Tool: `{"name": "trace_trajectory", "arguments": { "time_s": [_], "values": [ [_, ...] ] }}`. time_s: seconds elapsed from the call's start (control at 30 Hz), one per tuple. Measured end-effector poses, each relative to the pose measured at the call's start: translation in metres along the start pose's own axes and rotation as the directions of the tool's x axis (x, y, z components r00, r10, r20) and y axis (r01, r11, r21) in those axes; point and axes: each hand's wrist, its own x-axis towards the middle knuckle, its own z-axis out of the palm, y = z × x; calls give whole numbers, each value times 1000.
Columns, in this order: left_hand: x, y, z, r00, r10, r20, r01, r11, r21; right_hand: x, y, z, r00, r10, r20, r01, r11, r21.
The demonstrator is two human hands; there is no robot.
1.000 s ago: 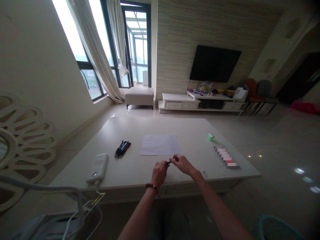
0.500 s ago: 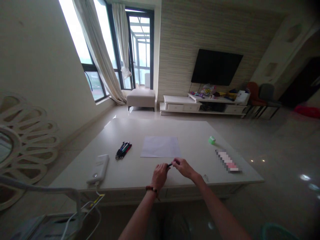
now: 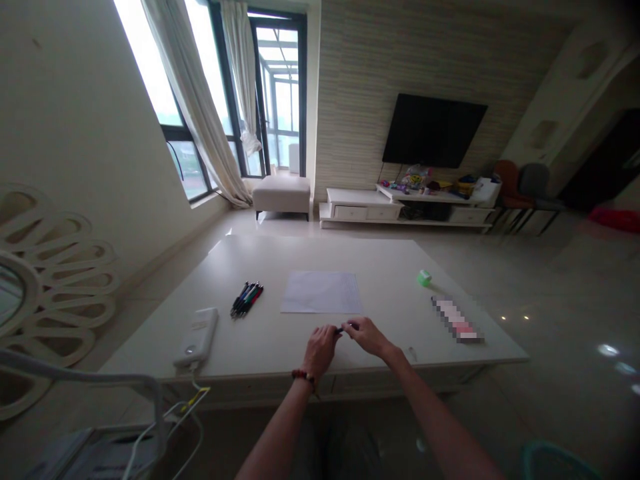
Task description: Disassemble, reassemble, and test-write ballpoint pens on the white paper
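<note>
Left grip (image 3: 321, 347) and right grip (image 3: 369, 335) are pinching 1 dark pen (image 3: 340, 330), presumably light, stiff, best held by its ends.

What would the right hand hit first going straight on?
Likely the left hand's fingers: the right hand points at them, with just the small dark object between. Depth is hard to judge from one view.

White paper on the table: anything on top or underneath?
No object on the paper, just faint marks near its right edge. The table shows around it; whatever is directly underneath is covered, so can't tell.
</note>
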Motion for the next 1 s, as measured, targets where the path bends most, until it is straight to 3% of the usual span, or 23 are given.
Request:
{"name": "trace_trajectory", "arguments": {
  "time_s": [0.23,0.4,0.47,0.53,0.6,0.67,0.7,0.77,0.8,0.87,0.93,1.0],
  "values": [
    [0,2,-4,1000,17,1,-17,1000,-3,-1,5,4,999,9,-47,-6,998,64],
    [0,6,-5,1000,5,-2,-5,999,-35,1,12,12,982,174,-72,-160,972,173],
    [1,6,-7,998,-55,-14,52,990,-132,-3,15,13,975,220,-41,-202,946,254],
    [4,7,-10,974,-222,-43,199,931,-305,-12,16,15,970,239,-45,-210,918,336],
    [10,9,-14,880,-472,-56,368,751,-548,-26,15,19,969,226,-100,-173,909,379],
    [16,15,-16,769,-638,49,423,449,-787,-41,10,27,974,181,-137,-116,915,385],
    [19,20,-16,743,-655,140,411,281,-867,-47,7,32,978,157,-136,-93,916,390],
    [21,34,-13,746,-579,330,389,-23,-921,-55,-3,41,976,125,-180,-44,916,400],
    [21,42,-10,750,-527,399,393,-131,-910,-56,-9,43,969,115,-221,-17,916,400],
    [17,57,-5,763,-430,483,424,-232,-876,-56,-17,41,939,116,-324,23,919,393],
    [13,65,-3,791,-323,520,502,-144,-853,-53,-18,30,875,187,-447,16,911,413],
    [12,62,-7,827,-249,504,548,153,-823,-49,-13,12,749,322,-579,10,869,496]
  ]
}}
